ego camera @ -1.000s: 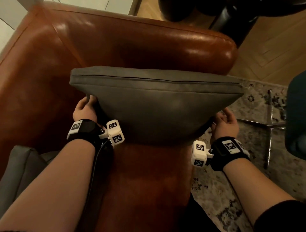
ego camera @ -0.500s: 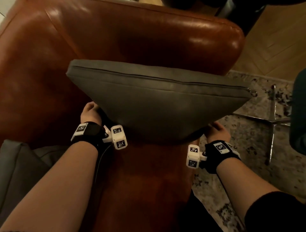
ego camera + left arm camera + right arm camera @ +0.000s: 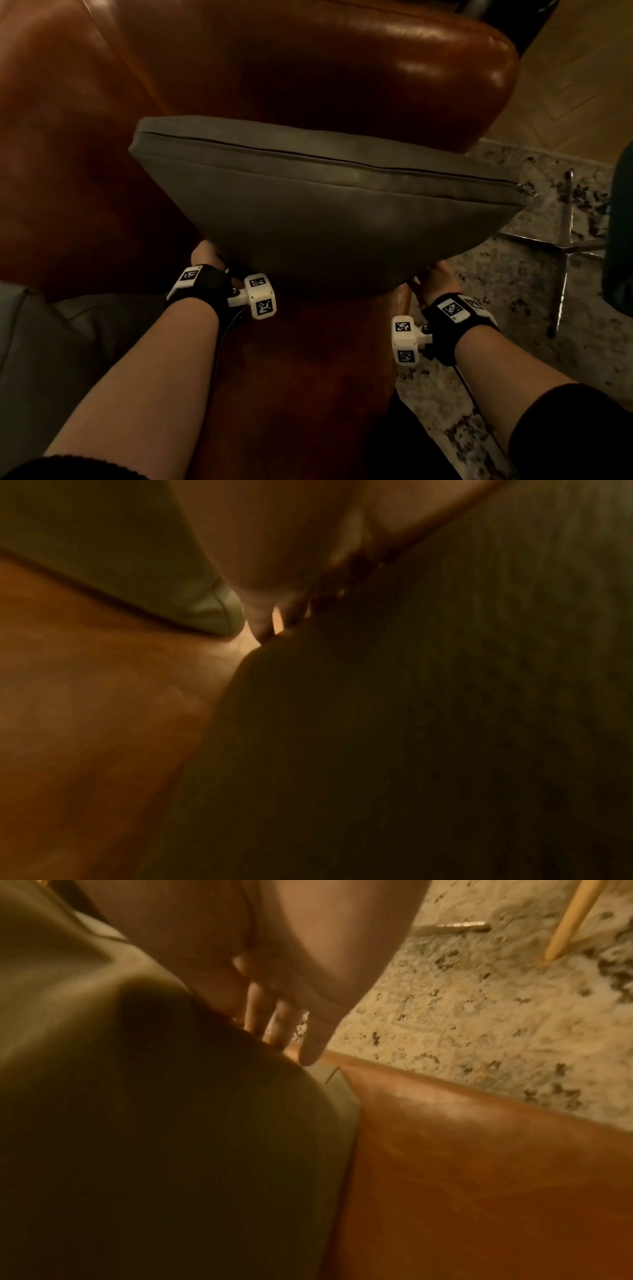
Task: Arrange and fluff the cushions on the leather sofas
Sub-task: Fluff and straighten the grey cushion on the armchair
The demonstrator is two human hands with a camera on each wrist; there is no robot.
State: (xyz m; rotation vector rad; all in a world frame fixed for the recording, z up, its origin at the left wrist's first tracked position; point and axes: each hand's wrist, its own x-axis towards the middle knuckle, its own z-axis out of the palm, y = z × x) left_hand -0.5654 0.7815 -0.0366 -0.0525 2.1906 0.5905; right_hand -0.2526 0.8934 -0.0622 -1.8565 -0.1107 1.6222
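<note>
A grey cushion [image 3: 342,212] stands on edge on the seat of the brown leather sofa [image 3: 342,68], its zipped seam facing up. My left hand [image 3: 205,253] presses against its lower left side. On the opposite lower side lies my right hand [image 3: 435,277]. In the right wrist view the right hand [image 3: 274,974] rests flat on the cushion [image 3: 137,1096] with straight fingers [image 3: 311,1042] pointing down to the leather [image 3: 479,1150]. In the blurred left wrist view the left hand [image 3: 274,561] lies along the dark cushion [image 3: 445,696]; its fingertips are hidden.
A second grey cushion [image 3: 51,342] lies on the sofa at lower left, also seen as a grey cushion corner [image 3: 103,547]. To the right are a speckled rug [image 3: 513,342], metal chair legs [image 3: 565,246], a dark chair [image 3: 620,240] and wood floor [image 3: 565,85].
Both hands have slid down and inward along the cushion's sides, squeezing its lower part. The cushion has sunk a little and sits closer to me.
</note>
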